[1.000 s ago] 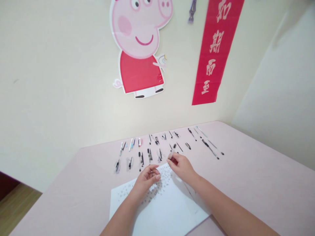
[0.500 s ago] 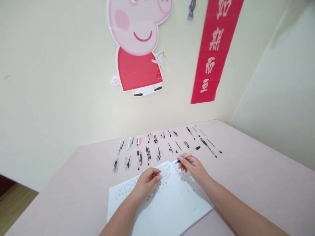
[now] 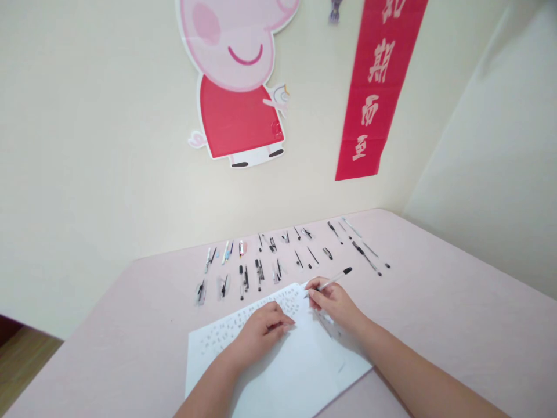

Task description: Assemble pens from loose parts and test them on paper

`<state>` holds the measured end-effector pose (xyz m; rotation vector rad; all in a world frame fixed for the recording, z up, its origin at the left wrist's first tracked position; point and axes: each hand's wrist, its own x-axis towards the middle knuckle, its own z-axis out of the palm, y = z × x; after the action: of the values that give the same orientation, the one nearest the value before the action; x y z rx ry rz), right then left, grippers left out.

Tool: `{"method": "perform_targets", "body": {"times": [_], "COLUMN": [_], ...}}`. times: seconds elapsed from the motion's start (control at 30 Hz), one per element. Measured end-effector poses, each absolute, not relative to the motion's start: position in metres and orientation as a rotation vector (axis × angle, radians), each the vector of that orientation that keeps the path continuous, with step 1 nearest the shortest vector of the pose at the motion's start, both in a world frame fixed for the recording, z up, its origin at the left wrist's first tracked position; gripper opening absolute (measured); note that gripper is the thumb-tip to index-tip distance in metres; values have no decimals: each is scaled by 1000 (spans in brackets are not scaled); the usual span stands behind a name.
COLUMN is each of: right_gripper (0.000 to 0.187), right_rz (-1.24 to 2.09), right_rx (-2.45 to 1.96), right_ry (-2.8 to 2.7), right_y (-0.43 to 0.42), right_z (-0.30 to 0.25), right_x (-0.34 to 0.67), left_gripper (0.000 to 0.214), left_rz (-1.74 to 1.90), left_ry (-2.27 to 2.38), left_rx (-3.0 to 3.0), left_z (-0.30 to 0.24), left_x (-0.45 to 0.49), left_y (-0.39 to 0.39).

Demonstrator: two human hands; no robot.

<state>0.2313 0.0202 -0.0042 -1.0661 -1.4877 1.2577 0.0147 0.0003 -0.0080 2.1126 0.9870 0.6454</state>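
Observation:
My right hand (image 3: 333,302) grips a clear pen with a black cap end (image 3: 334,280), its tip resting near the top edge of a white sheet of paper (image 3: 282,360) covered with small written marks. On the sheet lies my left hand (image 3: 263,330), fingers curled loosely and pressing it down onto the pink table (image 3: 435,313). Beyond the paper, several pens and pen parts (image 3: 261,261) are laid out in rows.
More pens (image 3: 363,252) lie at the far right of the rows. The table stands against a cream wall with a pink cartoon pig sticker (image 3: 237,81) and a red banner (image 3: 374,87). Wooden floor (image 3: 17,366) shows at the left.
My right hand has turned the pen into a writing grip and brought it down to the paper's top edge. The left hand slid slightly right on the sheet.

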Motion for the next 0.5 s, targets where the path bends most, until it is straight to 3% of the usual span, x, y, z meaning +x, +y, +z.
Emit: {"method": "perform_targets", "body": {"times": [0.23, 0.5], "right_gripper": [3, 11], "right_rz": [1196, 826], "right_rx": [-1128, -1273], "right_ry": [-1712, -2046], "right_y": [14, 10], "right_z": [-20, -22], "right_x": [220, 221], "left_gripper": [25, 26], "left_rz": [474, 435], "left_ry": [986, 997], "left_rx": [2259, 2309], "left_z": [3, 5], "left_x": [19, 21], "left_y": [-5, -7]}}
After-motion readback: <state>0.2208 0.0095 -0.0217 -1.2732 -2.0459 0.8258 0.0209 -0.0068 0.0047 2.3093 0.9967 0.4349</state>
